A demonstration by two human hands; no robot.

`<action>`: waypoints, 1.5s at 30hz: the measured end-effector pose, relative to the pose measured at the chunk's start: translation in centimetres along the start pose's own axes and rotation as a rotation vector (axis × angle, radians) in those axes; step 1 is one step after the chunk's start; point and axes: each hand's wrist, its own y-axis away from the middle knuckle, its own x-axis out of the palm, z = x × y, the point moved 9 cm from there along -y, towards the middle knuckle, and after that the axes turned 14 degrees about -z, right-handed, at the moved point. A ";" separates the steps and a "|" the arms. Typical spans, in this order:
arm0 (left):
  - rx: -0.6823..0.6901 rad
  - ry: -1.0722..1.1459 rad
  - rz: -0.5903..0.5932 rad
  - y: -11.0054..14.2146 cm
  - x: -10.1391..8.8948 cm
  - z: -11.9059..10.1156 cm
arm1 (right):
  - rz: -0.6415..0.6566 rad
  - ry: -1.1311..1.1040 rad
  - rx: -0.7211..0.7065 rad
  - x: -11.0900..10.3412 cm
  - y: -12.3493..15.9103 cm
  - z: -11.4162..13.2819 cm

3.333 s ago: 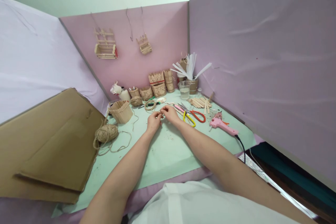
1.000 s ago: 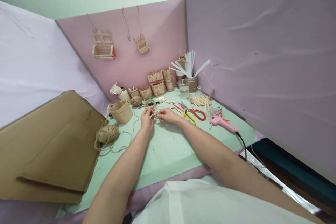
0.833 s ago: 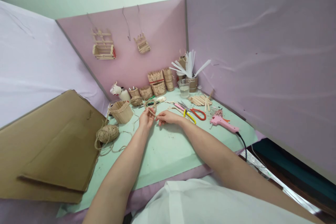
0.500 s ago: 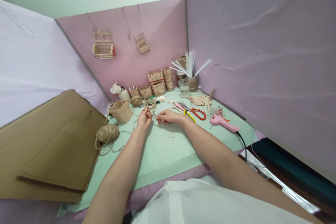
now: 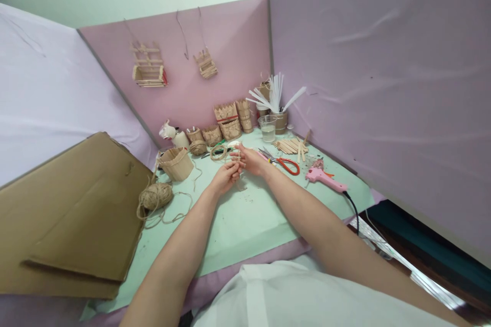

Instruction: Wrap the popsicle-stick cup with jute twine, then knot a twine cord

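Over the middle of the table, my left hand (image 5: pixel 227 178) is closed, its fingertips pinching a thin strand of twine (image 5: pixel 240 156). Just beyond it, my right hand (image 5: pixel 251 159) meets the left at the fingertips, and the same strand runs up to its fingers. Some of the right fingers are bent out of sight. Behind the hands lies a loose coil of twine (image 5: pixel 218 153). To the left stands a basket of wooden sticks (image 5: pixel 175 164), and nearer me rests a ball of twine (image 5: pixel 156 196) with loose strands trailing.
Red-handled scissors (image 5: pixel 288 165), a pile of craft sticks (image 5: pixel 291 146) and a pink glue gun (image 5: pixel 326 179) lie at the right. A cup of liquid (image 5: pixel 267 132) and small stick baskets (image 5: pixel 230 129) line the back. Cardboard sheets (image 5: pixel 84 214) cover the left side.
Both hands have come together, the left moving right and the right turning upward. The strand now stands between their fingertips, and the coil behind them shows more fully.
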 end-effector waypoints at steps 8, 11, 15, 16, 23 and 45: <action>-0.228 -0.156 0.383 3.4 2.5 1.6 | -0.597 -0.337 -0.174 -8.0 -1.5 3.3; -0.190 -0.072 0.331 3.1 2.4 0.7 | -0.654 -0.284 -0.163 -8.8 -1.5 3.2; -0.129 0.040 0.163 1.8 1.6 0.0 | -0.451 -0.064 -0.138 -6.0 -1.3 2.7; -0.122 0.059 0.135 1.5 1.4 0.0 | -0.352 -0.013 -0.142 -4.7 -1.2 2.6; -0.019 0.340 -0.082 -0.1 -1.4 -2.3 | 0.051 0.367 -0.280 0.4 0.6 1.6; 0.206 0.627 -0.339 -0.6 -7.4 -5.8 | -0.421 -0.484 -0.375 -9.5 0.1 8.6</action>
